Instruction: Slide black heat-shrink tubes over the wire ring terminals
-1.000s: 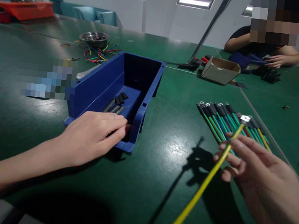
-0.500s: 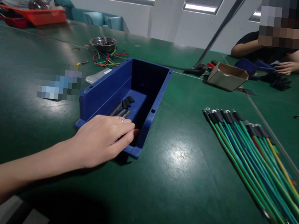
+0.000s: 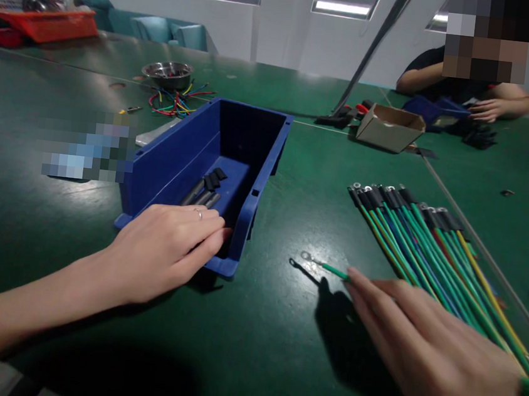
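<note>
My left hand (image 3: 171, 248) reaches over the low front of a blue plastic bin (image 3: 256, 184). Its fingers are closed together, and the bin's front edge hides the tips and anything in them. Short black tubes (image 3: 206, 193), which look like heat-shrink pieces, lie on the bin floor beyond the fingers. My right hand (image 3: 433, 348) pinches a green wire (image 3: 335, 271) near its end. A bare metal ring terminal (image 3: 306, 256) points from that wire toward the bin, above the table. To the right lies a bundle of wires (image 3: 422, 249) with black-sleeved ring ends.
Behind the bin stand a metal bowl (image 3: 168, 74) and loose coloured wires (image 3: 173, 105). A cardboard box (image 3: 387, 132) sits at the back right, near a co-worker's hand (image 3: 488, 110). An orange basket (image 3: 58, 26) is at the far left on the green table (image 3: 272, 350).
My right hand has come into view from the right with a green wire in its fingers. The left hand stays at the bin, and the whole view has shifted slightly.
</note>
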### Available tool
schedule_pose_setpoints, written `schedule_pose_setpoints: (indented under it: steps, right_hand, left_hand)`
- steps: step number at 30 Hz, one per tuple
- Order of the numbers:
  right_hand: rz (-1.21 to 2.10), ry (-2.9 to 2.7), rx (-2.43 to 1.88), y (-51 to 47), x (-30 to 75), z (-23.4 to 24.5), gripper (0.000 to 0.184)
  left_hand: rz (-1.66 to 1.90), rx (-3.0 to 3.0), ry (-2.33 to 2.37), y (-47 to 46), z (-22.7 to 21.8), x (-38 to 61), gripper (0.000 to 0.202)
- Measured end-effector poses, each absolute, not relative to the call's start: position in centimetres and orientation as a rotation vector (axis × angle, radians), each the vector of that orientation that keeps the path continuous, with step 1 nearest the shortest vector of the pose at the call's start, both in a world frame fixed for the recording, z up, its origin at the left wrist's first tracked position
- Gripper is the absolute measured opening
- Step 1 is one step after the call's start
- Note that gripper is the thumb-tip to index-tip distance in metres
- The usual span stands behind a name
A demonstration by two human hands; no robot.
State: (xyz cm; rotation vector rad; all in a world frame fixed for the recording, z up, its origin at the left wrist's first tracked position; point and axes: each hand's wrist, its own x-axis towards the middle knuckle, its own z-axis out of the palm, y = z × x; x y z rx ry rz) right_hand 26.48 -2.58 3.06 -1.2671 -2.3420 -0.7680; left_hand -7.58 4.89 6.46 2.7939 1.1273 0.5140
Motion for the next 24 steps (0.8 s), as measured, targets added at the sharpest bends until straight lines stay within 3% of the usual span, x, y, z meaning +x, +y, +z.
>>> schedule_pose_setpoints:
  steps: [7, 24]
  right_hand:
    - [-0.776, -2.373, -1.247, -1.7, 23.5, 3.7, 0.012]
    - [-0.655, -2.373, -1.322, -1.4, 24.8, 3.5, 0.022]
  left_hand:
    - [0.746, 2.897, 0.934, 4.5, 5.7, -7.9, 0.026]
    - [0.869, 2.79, 1.012, 4.1, 5.5, -7.8, 0.011]
